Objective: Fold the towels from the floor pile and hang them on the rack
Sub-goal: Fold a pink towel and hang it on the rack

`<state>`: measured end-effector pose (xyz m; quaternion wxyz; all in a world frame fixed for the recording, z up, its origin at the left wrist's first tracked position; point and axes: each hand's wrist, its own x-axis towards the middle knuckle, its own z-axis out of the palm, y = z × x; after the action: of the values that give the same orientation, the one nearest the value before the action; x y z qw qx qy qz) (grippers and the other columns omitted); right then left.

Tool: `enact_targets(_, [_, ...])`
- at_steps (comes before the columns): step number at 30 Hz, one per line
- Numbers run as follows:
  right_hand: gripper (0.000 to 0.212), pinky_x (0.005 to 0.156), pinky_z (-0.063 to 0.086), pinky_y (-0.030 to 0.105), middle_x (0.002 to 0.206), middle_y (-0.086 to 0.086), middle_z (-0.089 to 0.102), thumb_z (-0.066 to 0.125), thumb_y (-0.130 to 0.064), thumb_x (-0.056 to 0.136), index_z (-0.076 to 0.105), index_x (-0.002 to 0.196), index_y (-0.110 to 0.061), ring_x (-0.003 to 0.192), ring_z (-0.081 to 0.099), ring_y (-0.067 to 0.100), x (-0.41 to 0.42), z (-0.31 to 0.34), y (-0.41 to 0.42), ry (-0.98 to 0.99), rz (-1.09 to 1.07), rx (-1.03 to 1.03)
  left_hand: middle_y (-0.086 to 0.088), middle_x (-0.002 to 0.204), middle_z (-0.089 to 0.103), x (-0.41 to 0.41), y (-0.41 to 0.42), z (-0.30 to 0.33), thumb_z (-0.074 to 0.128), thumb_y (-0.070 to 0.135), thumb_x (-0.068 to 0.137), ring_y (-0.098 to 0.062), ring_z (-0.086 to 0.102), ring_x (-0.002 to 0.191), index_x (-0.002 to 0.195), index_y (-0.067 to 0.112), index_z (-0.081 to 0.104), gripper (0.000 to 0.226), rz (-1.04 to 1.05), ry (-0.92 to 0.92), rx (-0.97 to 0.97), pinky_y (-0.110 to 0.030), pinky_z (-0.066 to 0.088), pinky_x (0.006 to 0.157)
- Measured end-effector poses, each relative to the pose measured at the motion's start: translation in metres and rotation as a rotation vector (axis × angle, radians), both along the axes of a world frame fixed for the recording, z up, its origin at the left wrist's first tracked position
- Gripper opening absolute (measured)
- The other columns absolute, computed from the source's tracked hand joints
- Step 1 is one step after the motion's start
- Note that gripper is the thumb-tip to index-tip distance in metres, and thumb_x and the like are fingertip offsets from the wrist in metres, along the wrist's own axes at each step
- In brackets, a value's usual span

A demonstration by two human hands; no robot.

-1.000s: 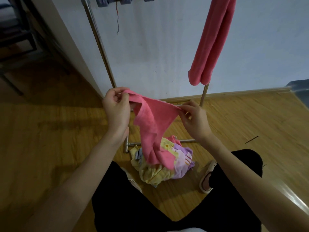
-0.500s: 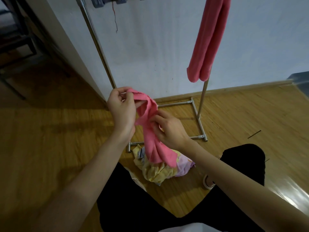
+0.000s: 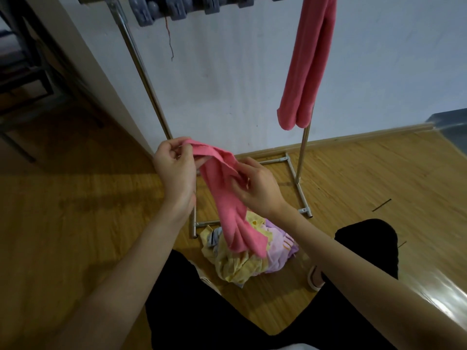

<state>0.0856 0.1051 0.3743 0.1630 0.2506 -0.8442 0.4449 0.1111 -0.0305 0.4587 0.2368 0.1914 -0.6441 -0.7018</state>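
Kneeling in black trousers (image 3: 252,311) on a wooden floor (image 3: 75,223), a person faces a floor pile of towels (image 3: 242,258), yellow and lilac. Above the pile, both hands hold a pink towel (image 3: 225,198): the left hand (image 3: 174,170) pinches its top edge with curled fingers, the right hand (image 3: 255,185) grips its middle. Its lower end hangs onto the pile. Beyond the pile stands a metal rack (image 3: 300,162), where a second pink towel (image 3: 305,66) hangs folded.
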Motion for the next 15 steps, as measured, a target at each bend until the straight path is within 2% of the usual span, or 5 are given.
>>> enact_targets(3, [0.014,0.055,0.049,0.041,0.081,0.001,0.059,0.063,-0.010,0.083,0.071,0.094,-0.010,0.062,0.049,0.009,-0.007,0.000,0.022,-0.014,-0.055,-0.040,-0.019,0.105,0.064,-0.003,-0.017,-0.005,0.052,0.003,0.095,-0.019,0.071,0.085,0.110,-0.006,0.058,0.019,-0.008,-0.045,-0.042,-0.021,0.057,0.067])
enact_targets(6, [0.020,0.060,0.051,0.041,0.085,0.006,0.062,0.061,-0.005,0.081,0.073,0.097,-0.005,0.065,0.054,0.013,-0.016,0.013,0.038,0.003,-0.055,-0.024,-0.019,0.093,0.067,0.001,-0.031,-0.013,0.054,0.001,0.093,-0.019,0.072,0.073,0.104,-0.006,0.061,0.015,-0.097,-0.146,-0.158,-0.022,0.058,0.062])
enact_targets(10, [0.024,0.063,0.048,0.032,0.086,0.008,0.064,0.058,0.002,0.078,0.074,0.095,-0.005,0.070,0.058,0.018,-0.026,0.035,0.050,0.033,0.060,0.055,-0.014,0.071,0.069,0.003,-0.047,-0.022,0.062,0.003,0.088,-0.020,0.070,0.056,0.088,0.003,0.062,0.001,-0.240,-0.371,-0.563,-0.035,0.060,0.059])
enact_targets(12, [0.024,0.063,0.046,0.029,0.085,0.009,0.064,0.059,0.005,0.078,0.074,0.095,-0.005,0.070,0.058,0.018,-0.030,0.043,0.055,0.040,0.108,0.128,-0.006,0.061,0.068,0.000,-0.051,-0.023,0.065,0.009,0.087,-0.012,0.067,0.048,0.079,0.012,0.061,0.009,-0.302,-0.446,-0.846,-0.027,0.058,0.054])
enact_targets(15, [0.021,0.065,0.048,0.027,0.087,0.007,0.063,0.062,0.001,0.084,0.074,0.099,-0.008,0.072,0.060,0.018,-0.036,0.055,0.069,0.033,0.140,0.216,0.002,0.053,0.064,-0.006,-0.050,-0.005,0.066,0.016,0.085,-0.004,0.061,0.041,0.077,0.014,0.063,0.009,-0.277,-0.376,-0.994,-0.010,0.045,0.041])
